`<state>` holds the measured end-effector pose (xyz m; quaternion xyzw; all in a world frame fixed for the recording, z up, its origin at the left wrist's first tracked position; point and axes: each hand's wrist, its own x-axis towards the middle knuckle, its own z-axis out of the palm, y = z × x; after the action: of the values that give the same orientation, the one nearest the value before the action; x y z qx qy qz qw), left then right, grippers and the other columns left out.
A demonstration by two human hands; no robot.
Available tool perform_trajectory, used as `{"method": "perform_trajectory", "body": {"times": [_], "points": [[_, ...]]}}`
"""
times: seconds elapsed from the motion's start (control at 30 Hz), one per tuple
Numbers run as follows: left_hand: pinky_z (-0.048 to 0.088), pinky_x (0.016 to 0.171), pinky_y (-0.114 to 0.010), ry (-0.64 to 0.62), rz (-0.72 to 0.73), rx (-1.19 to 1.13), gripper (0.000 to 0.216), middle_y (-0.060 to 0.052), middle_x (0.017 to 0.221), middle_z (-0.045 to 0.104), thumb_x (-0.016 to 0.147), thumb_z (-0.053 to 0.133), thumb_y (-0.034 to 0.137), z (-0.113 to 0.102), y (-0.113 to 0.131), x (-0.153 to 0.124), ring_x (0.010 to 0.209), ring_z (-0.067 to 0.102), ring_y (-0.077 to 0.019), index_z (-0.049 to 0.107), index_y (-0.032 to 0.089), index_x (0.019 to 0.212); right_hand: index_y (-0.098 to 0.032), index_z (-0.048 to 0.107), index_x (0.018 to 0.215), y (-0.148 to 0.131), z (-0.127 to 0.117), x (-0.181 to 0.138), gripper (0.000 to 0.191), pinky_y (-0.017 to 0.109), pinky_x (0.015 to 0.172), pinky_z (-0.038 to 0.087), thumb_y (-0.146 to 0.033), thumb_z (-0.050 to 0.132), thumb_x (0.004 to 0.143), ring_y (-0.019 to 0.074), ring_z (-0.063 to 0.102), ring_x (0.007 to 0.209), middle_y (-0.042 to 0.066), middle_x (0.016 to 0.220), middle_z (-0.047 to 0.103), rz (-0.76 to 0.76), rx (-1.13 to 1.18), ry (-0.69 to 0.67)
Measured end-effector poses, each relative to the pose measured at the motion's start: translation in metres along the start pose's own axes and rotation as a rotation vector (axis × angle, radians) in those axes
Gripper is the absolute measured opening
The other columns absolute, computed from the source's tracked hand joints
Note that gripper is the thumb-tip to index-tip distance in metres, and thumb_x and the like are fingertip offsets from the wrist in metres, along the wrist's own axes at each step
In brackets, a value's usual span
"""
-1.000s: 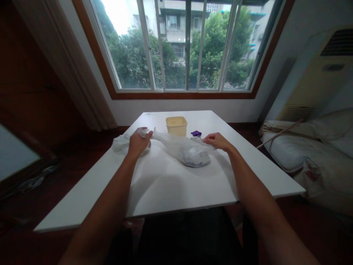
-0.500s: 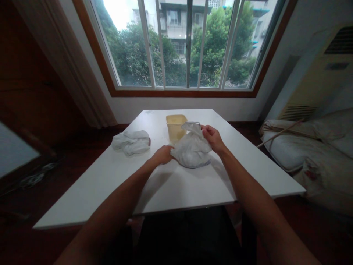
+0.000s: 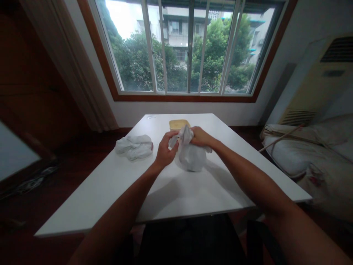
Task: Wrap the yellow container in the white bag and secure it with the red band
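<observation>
A filled white plastic bag [image 3: 190,158] stands on the white table [image 3: 171,191], its top gathered upward. My right hand [image 3: 200,137] is closed round the gathered neck of the bag. My left hand [image 3: 165,150] pinches the bag's top edge from the left side. Just behind the bag sits a yellow tub [image 3: 179,124], partly hidden by my hands.
A second crumpled white bag [image 3: 134,146] lies to the left on the table. A wide window is behind the table, a curtain at left, a standing air conditioner [image 3: 314,84] and heaped bedding [image 3: 309,154] at right.
My left hand came off the bag's base and rose to its top. My right hand pulled the neck upward and left, gathering it. The bag now stands taller and narrower.
</observation>
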<state>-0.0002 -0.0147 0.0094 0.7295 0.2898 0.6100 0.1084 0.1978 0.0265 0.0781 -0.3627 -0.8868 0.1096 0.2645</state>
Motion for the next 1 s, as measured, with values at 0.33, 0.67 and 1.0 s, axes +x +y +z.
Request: {"method": "perform_trajectory", "body": {"times": [0.33, 0.67, 1.0], "points": [[0.056, 0.080, -0.038, 0.165, -0.364, 0.125, 0.037, -0.011, 0.128, 0.060, 0.082, 0.062, 0.022, -0.022, -0.060, -0.004, 0.104, 0.065, -0.0218, 0.055, 0.022, 0.118, -0.012, 0.067, 0.105, 0.050, -0.089, 0.126, 0.033, 0.042, 0.093, 0.053, -0.037, 0.061, 0.085, 0.0265, 0.064, 0.106, 0.011, 0.106, 0.071, -0.088, 0.214, 0.651], [0.056, 0.074, -0.036, 0.046, -0.421, 0.223, 0.040, -0.013, 0.129, 0.059, 0.082, 0.065, 0.025, -0.016, -0.081, -0.017, 0.106, 0.063, -0.0245, 0.055, 0.021, 0.121, -0.010, 0.073, 0.091, 0.031, -0.009, 0.133, 0.025, 0.031, 0.086, 0.052, -0.026, 0.070, 0.072, 0.0255, 0.067, 0.095, 0.010, 0.095, 0.073, 0.216, 0.077, 0.257], [0.056, 0.081, -0.040, -0.003, -0.423, 0.249, 0.042, -0.013, 0.130, 0.059, 0.084, 0.065, 0.028, -0.013, -0.087, -0.021, 0.107, 0.063, -0.0243, 0.053, 0.020, 0.123, -0.012, 0.070, 0.092, 0.031, 0.022, 0.137, 0.018, 0.032, 0.073, 0.055, -0.020, 0.062, 0.078, 0.0211, 0.068, 0.075, 0.011, 0.088, 0.073, 0.523, 0.232, -0.071]]}}
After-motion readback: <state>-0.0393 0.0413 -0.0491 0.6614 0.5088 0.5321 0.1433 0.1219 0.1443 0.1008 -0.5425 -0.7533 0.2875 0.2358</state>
